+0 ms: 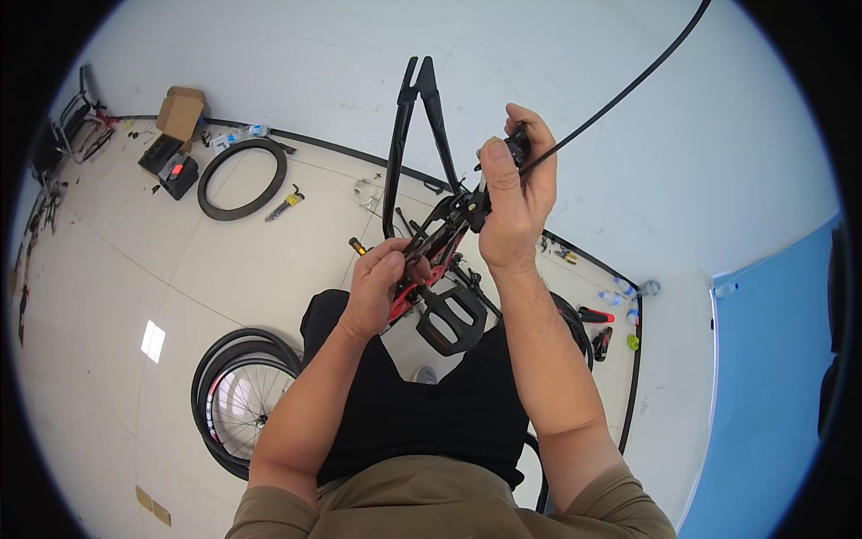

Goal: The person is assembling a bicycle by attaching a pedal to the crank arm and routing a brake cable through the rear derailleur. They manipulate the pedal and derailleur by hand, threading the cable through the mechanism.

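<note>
A red and black bicycle frame (439,268) stands tilted between my legs, its black forked tubes (431,117) pointing up and away. My left hand (370,289) is closed round the narrow dark bars of the frame, just above a black pedal (452,321). Higher up and to the right, my right hand (516,202) pinches a small black mechanism, seemingly a derailleur (518,144), between thumb and fingers. Its lower end meets the frame's end. A long black cable (628,90) runs from beside the right fingers to the upper right. My palm partly hides the mechanism.
Bicycle wheels and tyres (208,395) lie at my left. Farther off are a loose tyre (208,193), a yellow and black tool (285,205) and an open cardboard box (180,115). Along the right wall lie pliers (566,256), plastic bottles (621,287) and a red-black saddle-like part (595,315).
</note>
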{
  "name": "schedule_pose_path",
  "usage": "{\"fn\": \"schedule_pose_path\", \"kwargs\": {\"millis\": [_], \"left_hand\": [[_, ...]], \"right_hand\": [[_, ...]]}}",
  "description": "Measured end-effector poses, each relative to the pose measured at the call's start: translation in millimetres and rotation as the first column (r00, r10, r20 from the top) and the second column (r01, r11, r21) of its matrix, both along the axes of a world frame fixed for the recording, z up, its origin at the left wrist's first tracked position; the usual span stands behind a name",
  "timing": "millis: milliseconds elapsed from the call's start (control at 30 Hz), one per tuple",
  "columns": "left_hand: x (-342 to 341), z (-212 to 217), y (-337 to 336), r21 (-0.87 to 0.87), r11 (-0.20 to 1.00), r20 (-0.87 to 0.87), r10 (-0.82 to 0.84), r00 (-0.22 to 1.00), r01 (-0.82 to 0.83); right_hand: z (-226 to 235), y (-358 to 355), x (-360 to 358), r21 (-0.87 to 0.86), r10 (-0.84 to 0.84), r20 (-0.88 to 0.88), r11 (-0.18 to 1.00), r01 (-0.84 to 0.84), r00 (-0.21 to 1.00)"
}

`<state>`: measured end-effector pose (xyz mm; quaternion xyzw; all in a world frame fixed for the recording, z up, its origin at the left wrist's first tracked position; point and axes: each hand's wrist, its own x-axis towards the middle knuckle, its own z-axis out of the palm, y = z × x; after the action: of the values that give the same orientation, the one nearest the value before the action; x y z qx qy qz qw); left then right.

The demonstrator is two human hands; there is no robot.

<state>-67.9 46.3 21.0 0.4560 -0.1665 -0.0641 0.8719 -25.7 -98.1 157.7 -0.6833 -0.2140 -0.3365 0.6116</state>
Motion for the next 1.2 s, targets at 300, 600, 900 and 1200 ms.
{"fn": "schedule_pose_path", "kwargs": {"millis": [300, 600, 900, 1200], "left_hand": [[-14.7, 68.1, 12.5, 0.05, 0.984, 0.075, 0.169, 0.983, -0.173], [-12.4, 62.6, 7.6, 0.038, 0.961, 0.045, 0.272, 0.961, -0.274], [-11.4, 47.8, 8.2, 0.013, 0.969, 0.014, 0.246, 0.969, -0.246], [-15.8, 57.4, 4.0, -0.059, 0.971, -0.024, 0.23, 0.973, -0.231]], "right_hand": [[-2.5, -6.4, 6.0, -0.009, -0.038, 0.007, 0.999, 0.038, 0.999], [-5.7, -39.8, -9.7, 0.065, 0.199, -0.11, 0.979, -0.193, 0.974], [-46.0, -33.1, -51.9, 0.207, -0.012, -0.238, 0.976, 0.063, 0.971], [-12.4, -21.8, -50.9, 0.005, 0.031, -0.209, 1.0, -0.031, 0.977]]}}
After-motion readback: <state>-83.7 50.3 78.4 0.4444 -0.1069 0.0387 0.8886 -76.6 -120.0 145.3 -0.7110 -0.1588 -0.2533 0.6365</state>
